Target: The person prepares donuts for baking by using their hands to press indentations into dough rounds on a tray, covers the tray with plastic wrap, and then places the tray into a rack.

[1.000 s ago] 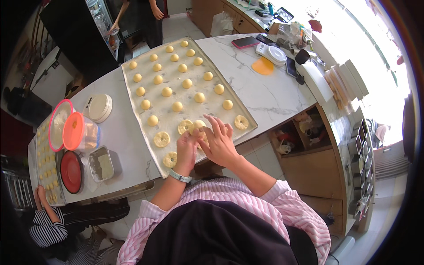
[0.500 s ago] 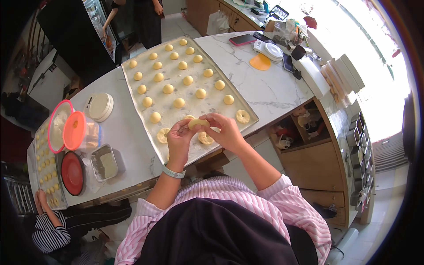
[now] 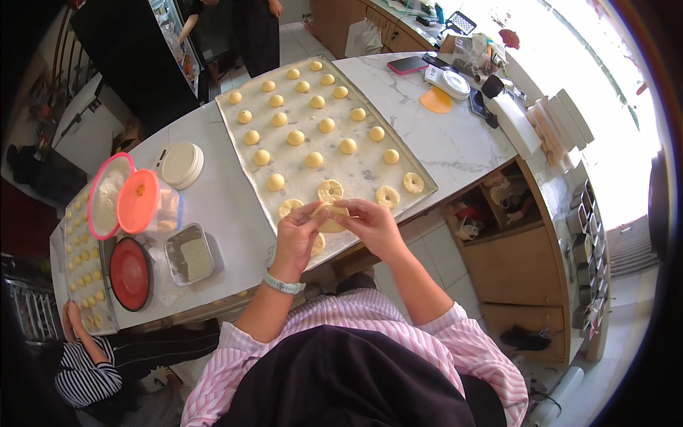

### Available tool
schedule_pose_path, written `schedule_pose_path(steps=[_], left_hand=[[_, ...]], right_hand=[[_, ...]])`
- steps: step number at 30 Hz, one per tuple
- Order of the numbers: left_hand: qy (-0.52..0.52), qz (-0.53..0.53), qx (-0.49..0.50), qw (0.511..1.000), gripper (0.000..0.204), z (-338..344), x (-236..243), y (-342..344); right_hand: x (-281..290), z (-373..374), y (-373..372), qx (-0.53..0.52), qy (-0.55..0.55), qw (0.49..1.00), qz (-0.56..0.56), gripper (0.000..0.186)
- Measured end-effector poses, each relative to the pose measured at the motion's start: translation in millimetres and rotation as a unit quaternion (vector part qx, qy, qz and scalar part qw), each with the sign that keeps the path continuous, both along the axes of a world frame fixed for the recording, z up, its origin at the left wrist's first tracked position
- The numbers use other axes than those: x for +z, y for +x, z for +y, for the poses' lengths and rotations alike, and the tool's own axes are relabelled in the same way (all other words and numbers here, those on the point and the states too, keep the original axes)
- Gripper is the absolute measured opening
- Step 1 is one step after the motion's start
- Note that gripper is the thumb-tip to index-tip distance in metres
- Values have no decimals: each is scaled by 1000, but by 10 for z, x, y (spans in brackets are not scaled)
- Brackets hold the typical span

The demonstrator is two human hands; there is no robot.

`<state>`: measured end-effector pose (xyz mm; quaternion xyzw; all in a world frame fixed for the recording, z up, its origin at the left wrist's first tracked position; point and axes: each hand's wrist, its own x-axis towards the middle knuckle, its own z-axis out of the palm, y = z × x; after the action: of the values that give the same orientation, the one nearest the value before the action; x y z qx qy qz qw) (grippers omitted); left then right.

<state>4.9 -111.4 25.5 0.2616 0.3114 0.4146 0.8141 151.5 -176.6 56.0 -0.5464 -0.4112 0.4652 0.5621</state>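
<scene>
Between my two hands I hold a flattened piece of dough [image 3: 333,222], pale yellow, over the near edge of a large baking tray [image 3: 250,160]. My left hand [image 3: 295,238] pinches its left side, with a watch on that wrist. The fingers of my right hand [image 3: 373,226] grip the right side. Around my hands lie flat dough rings, among them one ring [image 3: 330,191] just beyond my fingers and another ring [image 3: 387,197] to the right. Several rows of round dough balls [image 3: 314,159] cover the rest of the tray. My fingers partly hide the held dough.
Left of the tray stand a kitchen scale [image 3: 179,165], a pink-rimmed bowl of flour [image 3: 107,203], an orange-lidded tub [image 3: 138,201], a metal tin [image 3: 192,256] and a red lid [image 3: 130,275]. Phones and an orange scraper [image 3: 435,100] lie at right. A co-worker's hands [image 3: 72,320] touch another tray.
The dough in my hands has turned and now shows more of its flat side. My hands have shifted slightly toward me. The whole view has moved, so the tray appears farther right.
</scene>
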Motion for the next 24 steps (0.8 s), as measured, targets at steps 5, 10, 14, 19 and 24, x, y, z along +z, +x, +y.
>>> schedule_pose_path(steps=[5, 10, 14, 19, 24], left_hand=[[-7, 13, -69, 998, 22, -38, 51, -51], [-4, -8, -74, 997, 23, -20, 22, -32], [-2, 16, -103, 995, 24, 3, 19, 64], [-6, 5, -82, 997, 23, 3, 65, 203], [-5, 27, -66, 997, 24, -4, 42, 395]], right_hand=[[-48, -70, -14, -27, -4, 999, 40, 24], [4, -99, 82, -29, -34, 998, 46, 24], [47, -96, 102, -5, -20, 999, 24, 24], [39, -17, 344, -16, -46, 998, 30, 26], [53, 6, 501, 43, -46, 997, 50, 25]])
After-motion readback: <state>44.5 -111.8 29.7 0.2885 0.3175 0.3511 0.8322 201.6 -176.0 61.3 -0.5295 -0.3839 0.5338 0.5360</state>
